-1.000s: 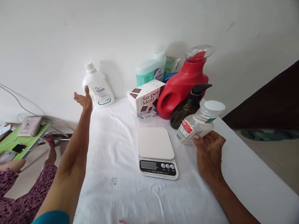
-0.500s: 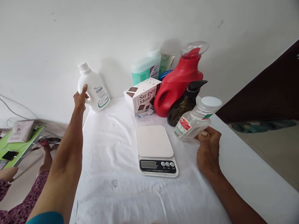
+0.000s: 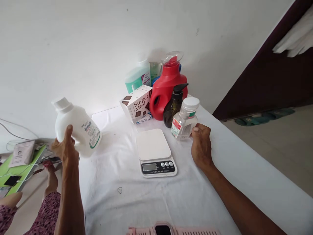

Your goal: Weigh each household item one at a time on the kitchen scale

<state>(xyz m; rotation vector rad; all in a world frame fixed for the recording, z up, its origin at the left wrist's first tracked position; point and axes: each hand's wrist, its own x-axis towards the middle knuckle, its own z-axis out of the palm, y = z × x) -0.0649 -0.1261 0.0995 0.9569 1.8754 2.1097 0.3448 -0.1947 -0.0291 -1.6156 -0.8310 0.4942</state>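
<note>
My left hand (image 3: 65, 147) is closed round the handle of a white laundry detergent bottle (image 3: 73, 125), which tilts to the left at the table's left edge. At the right, my right hand (image 3: 202, 145) grips the lower side of a clear plastic jar (image 3: 187, 125) with a white lid. Its fingers are partly hidden behind the jar. Between the hands lies a white kitchen scale (image 3: 153, 145) with nothing on its plate and a dark display. Just behind the jar stands a dark pump bottle (image 3: 171, 111).
Against the wall stand a red jug (image 3: 168, 86), a white "Su-per Meal" box (image 3: 138, 102) and a green liquid bottle (image 3: 135, 78). A pink slotted object (image 3: 190, 231) shows at the front edge. Another person's legs (image 3: 45, 209) and a green table (image 3: 23, 169) are at left.
My left hand has brought the detergent bottle nearer and down, away from the wall, tilting it more. My right hand still holds the jar. The view has shifted, showing the pink object.
</note>
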